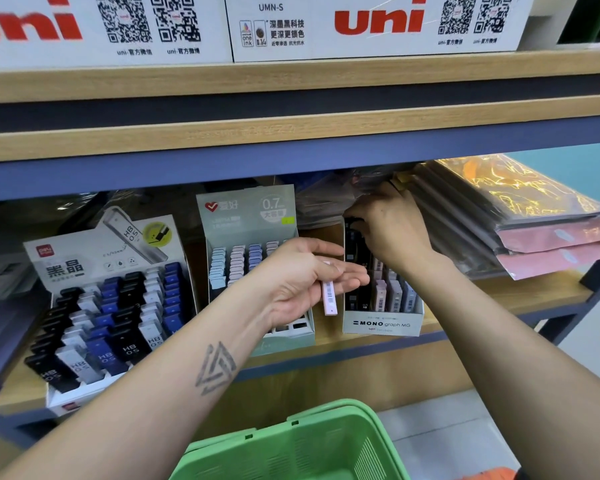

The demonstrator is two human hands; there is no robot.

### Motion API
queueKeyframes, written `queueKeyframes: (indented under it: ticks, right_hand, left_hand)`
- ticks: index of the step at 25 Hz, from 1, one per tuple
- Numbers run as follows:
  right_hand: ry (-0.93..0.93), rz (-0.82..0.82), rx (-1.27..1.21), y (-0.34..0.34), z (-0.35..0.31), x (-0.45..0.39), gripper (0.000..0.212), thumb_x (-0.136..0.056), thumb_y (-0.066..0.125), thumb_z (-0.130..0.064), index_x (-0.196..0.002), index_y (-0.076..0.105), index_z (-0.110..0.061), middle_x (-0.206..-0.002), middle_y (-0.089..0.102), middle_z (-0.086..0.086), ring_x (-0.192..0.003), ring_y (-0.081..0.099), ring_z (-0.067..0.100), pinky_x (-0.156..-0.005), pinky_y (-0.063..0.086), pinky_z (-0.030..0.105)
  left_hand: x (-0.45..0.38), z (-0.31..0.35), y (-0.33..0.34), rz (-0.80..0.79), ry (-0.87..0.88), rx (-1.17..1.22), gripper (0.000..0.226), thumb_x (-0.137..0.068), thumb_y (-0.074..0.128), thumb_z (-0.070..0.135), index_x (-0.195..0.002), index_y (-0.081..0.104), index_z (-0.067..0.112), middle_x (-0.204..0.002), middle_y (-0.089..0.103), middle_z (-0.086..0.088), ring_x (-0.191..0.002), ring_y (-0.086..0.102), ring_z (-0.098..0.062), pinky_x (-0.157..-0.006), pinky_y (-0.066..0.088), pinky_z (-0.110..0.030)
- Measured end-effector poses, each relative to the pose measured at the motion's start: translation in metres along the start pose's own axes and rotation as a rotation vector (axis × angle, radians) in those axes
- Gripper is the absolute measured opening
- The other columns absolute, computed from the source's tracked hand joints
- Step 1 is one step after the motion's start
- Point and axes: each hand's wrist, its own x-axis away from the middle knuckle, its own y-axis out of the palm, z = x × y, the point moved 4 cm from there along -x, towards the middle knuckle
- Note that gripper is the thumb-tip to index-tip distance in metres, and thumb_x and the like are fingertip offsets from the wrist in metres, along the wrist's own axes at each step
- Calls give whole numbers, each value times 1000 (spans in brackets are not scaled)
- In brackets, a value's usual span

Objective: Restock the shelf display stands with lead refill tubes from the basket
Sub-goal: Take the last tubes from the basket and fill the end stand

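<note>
My left hand [307, 275] holds a pale pink lead refill tube [328, 295] between thumb and fingers, its barcode facing me, in front of the white MONO graph MG display stand [381, 323]. My right hand [390, 225] reaches into the back of that stand, fingers curled on a black tube [353, 225] in its left column. Pink, grey and lilac tubes [392, 296] fill the stand's front rows. The green basket [291, 441] sits below my arms at the bottom of the view; its contents are hidden.
A pale green 0.7 display stand [246, 237] with pastel tubes stands left of my left hand. Further left is a white stand [108, 306] of black, blue and white HB 0.5 tubes. Stacked plastic-wrapped packs [520, 216] lie to the right. The upper shelf edge [291, 161] hangs overhead.
</note>
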Motion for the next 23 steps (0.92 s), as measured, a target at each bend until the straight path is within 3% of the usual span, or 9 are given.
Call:
queueKeyframes:
  ticks: [4, 14, 20, 23]
  right_hand:
    - [11, -5, 21, 0, -6, -4, 23, -74, 79, -2, -90, 79, -19, -100, 74, 7, -113, 59, 33, -91, 47, 45]
    - [1, -60, 15, 5, -7, -9, 12, -83, 74, -8, -88, 75, -18, -102, 71, 6, -109, 60, 29, -99, 43, 44]
    - [46, -20, -146, 8, -2, -11, 13, -84, 73, -1, -89, 76, -12, -93, 73, 6, -90, 67, 28, -84, 55, 43]
    - [20, -36, -121, 13, -9, -11, 16, -84, 69, 4, -90, 75, -10, -91, 72, 9, -86, 67, 29, -76, 56, 36]
  left_hand:
    - [-1, 0, -2, 0, 1, 0, 36, -91, 41, -26, -123, 46, -9, -106, 66, -39, -93, 72, -41, -86, 59, -39]
    - [-2, 0, -6, 13, -7, 9, 38, -91, 41, -25, -125, 45, -9, -106, 66, -39, -94, 72, -41, -86, 59, -39]
    - [-2, 0, -6, 24, 2, 36, 38, -92, 41, -24, -127, 44, -10, -107, 66, -39, -90, 72, -40, -83, 61, -38]
    - [-2, 1, -6, 24, 6, 53, 37, -92, 41, -23, -127, 45, -10, -107, 65, -40, -88, 73, -40, -84, 60, -38]
